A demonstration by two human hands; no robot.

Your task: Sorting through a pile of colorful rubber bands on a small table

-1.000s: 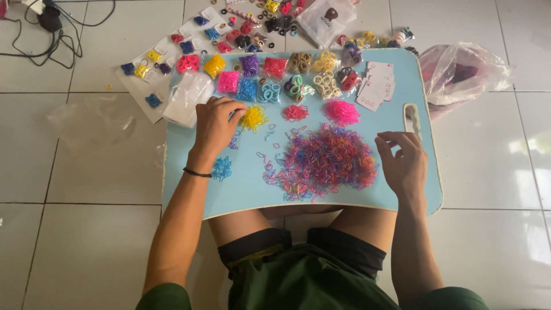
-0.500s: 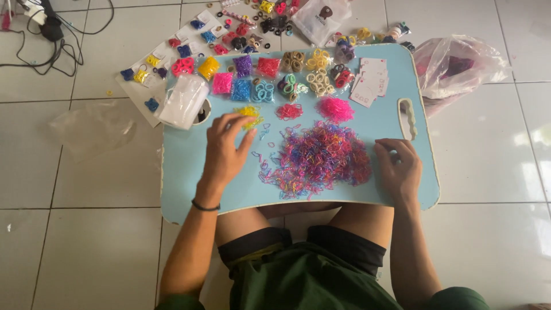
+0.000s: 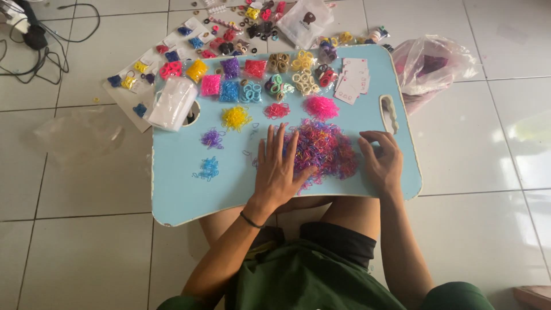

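Observation:
A light blue lap table [image 3: 178, 195] rests over my knees. A big mixed heap of tiny coloured rubber bands [image 3: 322, 144] lies on its right half. My left hand [image 3: 278, 169] lies flat with spread fingers on the heap's left edge. My right hand [image 3: 380, 158] rests at the heap's right edge, fingers curled; whether it pinches a band I cannot tell. Small sorted piles lie apart: yellow [image 3: 235, 117], purple [image 3: 212, 138], blue [image 3: 208, 168], red [image 3: 277, 110] and pink [image 3: 320, 107].
Small bags of coloured bands [image 3: 229, 87] and hair ties line the table's far edge, beside white cards [image 3: 351, 80] and a clear packet [image 3: 172, 103]. More trinkets [image 3: 189, 43] lie on the tiled floor beyond. Plastic bags [image 3: 430, 66] and cables [image 3: 40, 40] lie around.
My left hand has left the yellow pile at the table's far left and moved right onto the mixed heap, lying flat. The purple and blue piles are uncovered. My right hand stays at the heap's right edge.

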